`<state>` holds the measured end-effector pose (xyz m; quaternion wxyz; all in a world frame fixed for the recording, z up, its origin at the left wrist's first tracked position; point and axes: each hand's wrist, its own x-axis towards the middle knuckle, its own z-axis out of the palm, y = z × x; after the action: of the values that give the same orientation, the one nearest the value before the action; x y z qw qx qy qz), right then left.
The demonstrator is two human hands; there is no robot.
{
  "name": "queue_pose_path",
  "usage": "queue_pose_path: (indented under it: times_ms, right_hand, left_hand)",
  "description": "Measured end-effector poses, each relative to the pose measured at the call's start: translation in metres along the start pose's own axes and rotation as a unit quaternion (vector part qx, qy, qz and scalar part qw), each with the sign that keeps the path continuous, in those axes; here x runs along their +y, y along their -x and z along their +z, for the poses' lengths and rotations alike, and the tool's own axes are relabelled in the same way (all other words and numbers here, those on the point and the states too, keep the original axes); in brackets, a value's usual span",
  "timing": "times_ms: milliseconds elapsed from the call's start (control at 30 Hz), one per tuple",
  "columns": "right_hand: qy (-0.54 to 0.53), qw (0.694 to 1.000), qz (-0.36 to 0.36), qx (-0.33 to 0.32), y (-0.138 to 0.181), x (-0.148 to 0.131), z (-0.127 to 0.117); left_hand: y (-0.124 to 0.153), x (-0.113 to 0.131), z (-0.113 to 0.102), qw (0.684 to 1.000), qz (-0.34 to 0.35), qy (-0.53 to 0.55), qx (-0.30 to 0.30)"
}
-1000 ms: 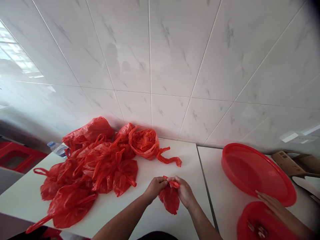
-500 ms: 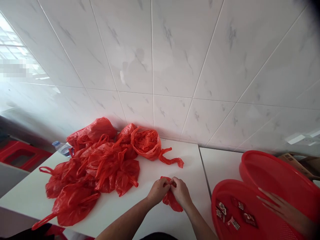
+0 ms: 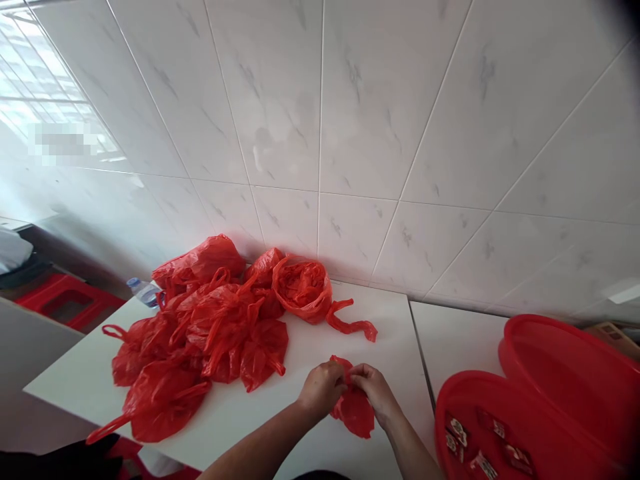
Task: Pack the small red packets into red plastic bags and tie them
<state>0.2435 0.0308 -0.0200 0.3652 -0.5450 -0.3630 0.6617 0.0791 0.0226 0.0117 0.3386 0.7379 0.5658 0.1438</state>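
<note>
A small red plastic bag (image 3: 356,412) is pinched between my two hands, just over the white table. My left hand (image 3: 323,387) grips its upper part with curled fingers. From the other side my right hand (image 3: 373,390) pinches the bag close to the left fingertips. The bag's lower part hangs spread below the fingers; whatever it may contain cannot be made out. Beyond my hands lies a loose twisted strip of red plastic bag (image 3: 353,325). Left of that stands an open red bag (image 3: 303,290) stuffed with crumpled red plastic.
Several tied red bags (image 3: 215,327) are heaped on the table (image 3: 260,420) at left, with a clear bottle (image 3: 144,291) behind them. To the right, a red basin (image 3: 465,387) holds several small packets, and another red basin (image 3: 575,373) leans over it. A tiled wall (image 3: 360,133) rises behind.
The view has shifted slightly left. The bag between my hands has spread out lower down, and my right hand has drawn slightly apart from the left. Another person's hand over the right basin has gone.
</note>
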Motion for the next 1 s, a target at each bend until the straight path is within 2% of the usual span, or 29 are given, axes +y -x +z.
queue_pose_path:
  times_ms: [100,167,233,367,400,467,600,733,800,900,1000]
  right_hand:
    - [0.013,0.995,-0.013,0.098,-0.011,0.011,-0.005]
    - [0.021,0.993,-0.022,0.111,-0.014,0.015,-0.006]
    - [0.023,0.995,-0.03,0.094,-0.012,0.014,-0.003]
    - [0.025,0.999,-0.044,-0.02,0.0,0.005,0.006]
    - [0.032,0.998,-0.048,-0.03,0.002,0.003,0.007]
    - [0.053,0.998,-0.044,0.001,0.005,0.004,0.004]
    - [0.087,0.992,-0.008,0.092,0.001,0.02,-0.019]
    - [0.211,0.971,-0.022,0.111,-0.018,0.035,-0.043]
    - [0.289,0.948,-0.052,0.12,-0.033,0.034,-0.05]
    - [0.347,0.924,-0.087,0.138,-0.058,0.024,-0.055]
    - [0.397,0.899,-0.106,0.149,-0.081,0.013,-0.061]
  left_hand:
    - [0.005,-0.002,0.002,0.998,0.005,-0.018,-0.057]
    - [0.005,-0.004,0.003,0.997,-0.004,-0.019,-0.075]
    - [0.002,-0.005,0.006,0.998,-0.016,-0.02,-0.065]
    - [-0.006,-0.008,0.015,0.998,-0.032,0.002,-0.045]
    - [-0.006,-0.009,0.017,0.998,-0.032,0.009,-0.05]
    - [-0.002,-0.014,0.016,0.997,-0.027,0.019,-0.063]
    - [0.019,-0.034,-0.008,0.998,-0.015,0.031,-0.05]
    - [0.038,-0.058,-0.047,0.999,-0.007,0.034,-0.004]
    - [0.041,-0.067,-0.062,0.999,-0.015,0.026,0.045]
    - [0.042,-0.077,-0.078,0.992,-0.037,0.007,0.119]
    - [0.046,-0.086,-0.09,0.985,-0.08,-0.043,0.15]
